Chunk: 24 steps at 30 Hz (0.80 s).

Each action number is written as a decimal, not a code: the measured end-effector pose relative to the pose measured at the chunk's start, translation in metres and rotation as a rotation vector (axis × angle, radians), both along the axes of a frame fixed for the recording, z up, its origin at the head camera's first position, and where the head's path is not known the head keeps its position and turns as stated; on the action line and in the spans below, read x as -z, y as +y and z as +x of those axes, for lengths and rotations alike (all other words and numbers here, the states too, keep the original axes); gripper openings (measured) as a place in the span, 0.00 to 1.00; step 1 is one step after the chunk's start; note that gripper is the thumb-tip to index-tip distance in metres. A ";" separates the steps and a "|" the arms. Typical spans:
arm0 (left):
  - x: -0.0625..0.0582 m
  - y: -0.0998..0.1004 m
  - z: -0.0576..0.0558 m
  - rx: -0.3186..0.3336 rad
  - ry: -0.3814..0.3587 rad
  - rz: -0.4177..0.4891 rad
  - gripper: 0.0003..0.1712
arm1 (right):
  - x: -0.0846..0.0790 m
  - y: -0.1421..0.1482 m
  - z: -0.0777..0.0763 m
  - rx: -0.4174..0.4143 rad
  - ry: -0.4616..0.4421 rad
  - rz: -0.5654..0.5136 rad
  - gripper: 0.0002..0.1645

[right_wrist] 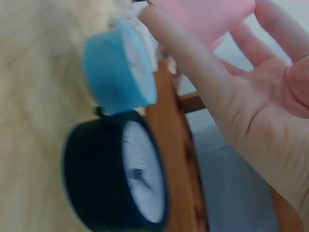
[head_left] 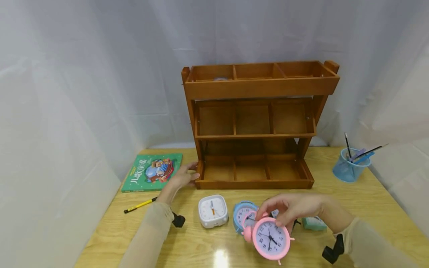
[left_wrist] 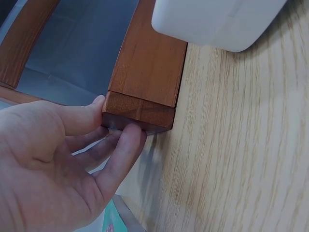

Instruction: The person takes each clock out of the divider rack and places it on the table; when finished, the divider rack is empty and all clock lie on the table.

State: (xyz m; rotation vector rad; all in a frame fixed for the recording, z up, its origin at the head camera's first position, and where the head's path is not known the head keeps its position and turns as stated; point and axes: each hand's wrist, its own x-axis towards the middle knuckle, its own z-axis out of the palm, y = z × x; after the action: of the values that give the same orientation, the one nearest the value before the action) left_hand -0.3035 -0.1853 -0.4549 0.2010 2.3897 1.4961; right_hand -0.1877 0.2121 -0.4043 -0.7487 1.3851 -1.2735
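My right hand [head_left: 299, 206] grips a pink twin-bell alarm clock [head_left: 271, 239] between thumb and fingers, its face turned up toward the head camera. It overlaps a blue alarm clock [head_left: 239, 215] on the table. In the right wrist view a black round clock [right_wrist: 108, 176] stands beside the blue one. Over on the left, my left hand [head_left: 182, 177] holds the lower left corner of a brown wooden shelf [head_left: 254, 185], its thumb and fingertips against the end block in the left wrist view. A white square clock [head_left: 213, 211] lies between the hands.
A green clock [head_left: 314, 223] sits partly behind the right wrist. At left are a green picture book [head_left: 140, 182] and a yellow pen [head_left: 140, 205]. A blue mesh cup [head_left: 348, 172] with pens stands at right. The shelf has three tiers, each split into compartments.
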 end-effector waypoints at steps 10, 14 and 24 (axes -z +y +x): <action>0.001 -0.001 0.000 -0.002 -0.023 -0.002 0.37 | 0.028 -0.021 0.013 -0.251 0.042 0.091 0.28; 0.000 -0.002 0.000 0.002 -0.020 -0.008 0.37 | 0.036 -0.025 0.016 -0.285 0.072 0.116 0.29; 0.001 -0.001 0.000 -0.007 -0.019 -0.017 0.37 | 0.033 -0.030 0.024 -0.208 0.147 0.209 0.28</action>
State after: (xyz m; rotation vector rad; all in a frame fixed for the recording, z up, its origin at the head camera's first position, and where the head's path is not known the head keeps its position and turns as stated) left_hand -0.3034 -0.1863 -0.4556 0.1744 2.3898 1.4741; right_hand -0.1642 0.1821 -0.4374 -0.8302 1.4901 -0.9117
